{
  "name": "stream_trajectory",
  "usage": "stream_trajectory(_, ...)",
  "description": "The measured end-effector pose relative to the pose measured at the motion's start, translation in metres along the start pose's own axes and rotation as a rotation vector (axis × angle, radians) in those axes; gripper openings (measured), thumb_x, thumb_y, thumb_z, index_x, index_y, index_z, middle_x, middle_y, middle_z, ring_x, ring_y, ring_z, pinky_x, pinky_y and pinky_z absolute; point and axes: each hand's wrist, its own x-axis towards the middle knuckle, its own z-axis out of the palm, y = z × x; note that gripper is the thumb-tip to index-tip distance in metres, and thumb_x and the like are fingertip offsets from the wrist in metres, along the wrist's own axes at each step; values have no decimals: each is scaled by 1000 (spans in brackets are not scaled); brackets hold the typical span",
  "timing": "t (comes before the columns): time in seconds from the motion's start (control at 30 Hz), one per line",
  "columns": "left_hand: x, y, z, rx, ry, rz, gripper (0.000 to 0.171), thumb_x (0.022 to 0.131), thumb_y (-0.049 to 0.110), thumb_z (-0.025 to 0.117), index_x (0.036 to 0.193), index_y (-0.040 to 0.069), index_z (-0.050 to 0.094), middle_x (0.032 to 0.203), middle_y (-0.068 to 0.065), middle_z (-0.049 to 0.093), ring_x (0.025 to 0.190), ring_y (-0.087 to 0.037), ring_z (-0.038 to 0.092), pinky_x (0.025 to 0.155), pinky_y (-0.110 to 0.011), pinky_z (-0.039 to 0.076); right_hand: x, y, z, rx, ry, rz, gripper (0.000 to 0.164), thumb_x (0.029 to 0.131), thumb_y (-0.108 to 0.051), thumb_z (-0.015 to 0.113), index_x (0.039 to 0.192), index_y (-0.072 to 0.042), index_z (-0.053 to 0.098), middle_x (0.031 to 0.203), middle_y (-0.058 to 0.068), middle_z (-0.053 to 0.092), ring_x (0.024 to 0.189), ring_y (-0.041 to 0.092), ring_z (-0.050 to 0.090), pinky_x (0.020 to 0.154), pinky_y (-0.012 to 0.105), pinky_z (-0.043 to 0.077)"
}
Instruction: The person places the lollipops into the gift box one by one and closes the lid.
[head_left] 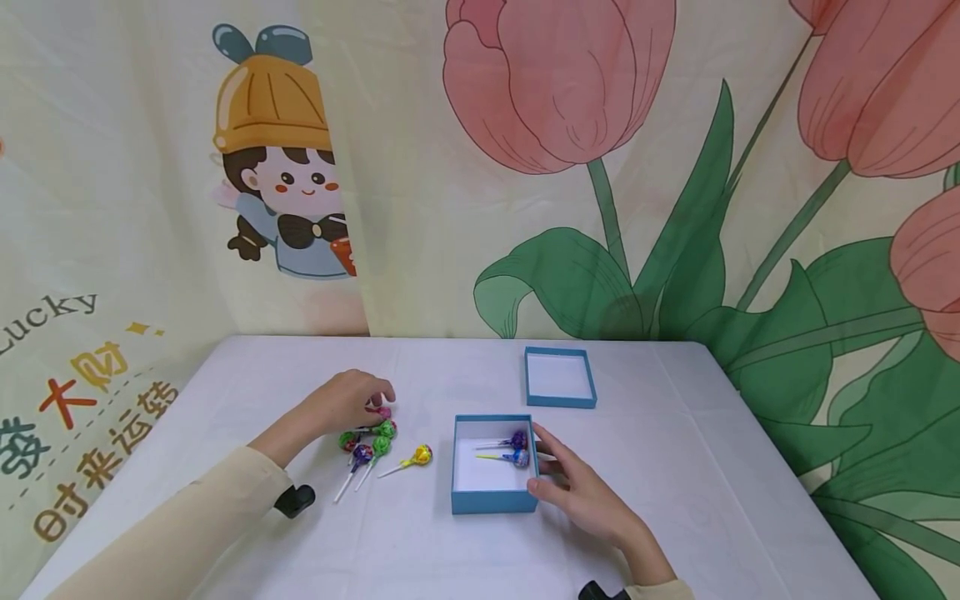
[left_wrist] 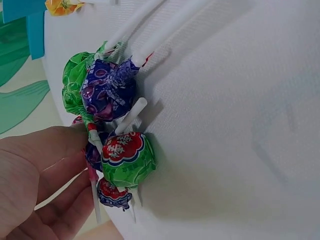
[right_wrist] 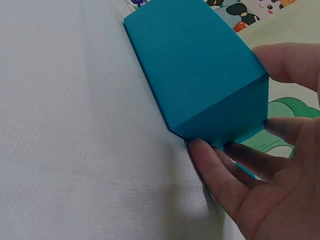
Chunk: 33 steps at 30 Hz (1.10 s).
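My left hand [head_left: 348, 402] is over a cluster of wrapped lollipops and pinches a pink lollipop [head_left: 384, 412] at the far side. Up close, the thumb and fingers [left_wrist: 55, 145] partly hide it behind a green lollipop [left_wrist: 129, 162] and a purple lollipop [left_wrist: 109, 90]. My right hand [head_left: 581, 492] grips the right wall of an open blue box [head_left: 491, 502], thumb at the near corner and fingers along the outside. Inside the box lie a purple lollipop [head_left: 517, 440] and a blue lollipop [head_left: 519, 457], sticks pointing left.
A yellow lollipop [head_left: 422, 455] lies between the cluster and the box. Behind the box, to the right, rests the shallow blue lid [head_left: 561, 403], its white inside facing up. A white cloth covers the table [head_left: 720, 467], which meets a printed backdrop at its far edge.
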Motion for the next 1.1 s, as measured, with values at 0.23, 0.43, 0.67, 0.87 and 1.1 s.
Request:
stream_trajectory(0.23, 1, 1, 0, 19, 0, 29, 11, 91, 13, 85, 100, 14, 79, 86, 5, 71, 79, -13, 58, 80, -39, 56, 0, 0, 0, 5, -3, -6, 79, 103, -37, 70, 169, -29, 28, 165, 16, 43, 143, 37, 52, 119, 60, 39)
stream_trajectory(0.43, 3, 3, -2, 4, 26, 43, 9, 92, 14, 84, 99, 15, 78, 86, 6, 71, 81, -15, 61, 80, -39, 56, 0, 0, -1, 8, 1, 1, 78, 103, -37, 70, 169, -30, 29, 165, 16, 43, 142, 36, 52, 119, 60, 39)
stream_trajectory(0.67, 5, 10, -6, -17, 60, 18, 13, 93, 15, 84, 104, 15, 78, 93, 6, 73, 86, -14, 64, 85, -43, 58, 0, 0, 0, 16, -2, 7, 78, 103, -37, 70, 169, -31, 29, 165, 15, 42, 143, 36, 52, 119, 60, 39)
stream_trajectory(0.87, 8, 24, -13, -33, 72, 11, 15, 93, 15, 84, 106, 16, 77, 95, 6, 73, 87, -14, 64, 87, -42, 59, 0, 0, -1, 20, -5, 15, 79, 103, -38, 70, 169, -32, 28, 166, 16, 42, 142, 36, 52, 119, 59, 39)
stream_trajectory(1.1, 13, 42, -20, -65, 94, 40, 16, 92, 15, 85, 106, 16, 78, 95, 5, 74, 93, -19, 68, 86, -39, 60, 0, 1, -1, 28, -9, 13, 79, 103, -38, 70, 169, -32, 28, 165, 15, 42, 143, 36, 52, 119, 59, 39)
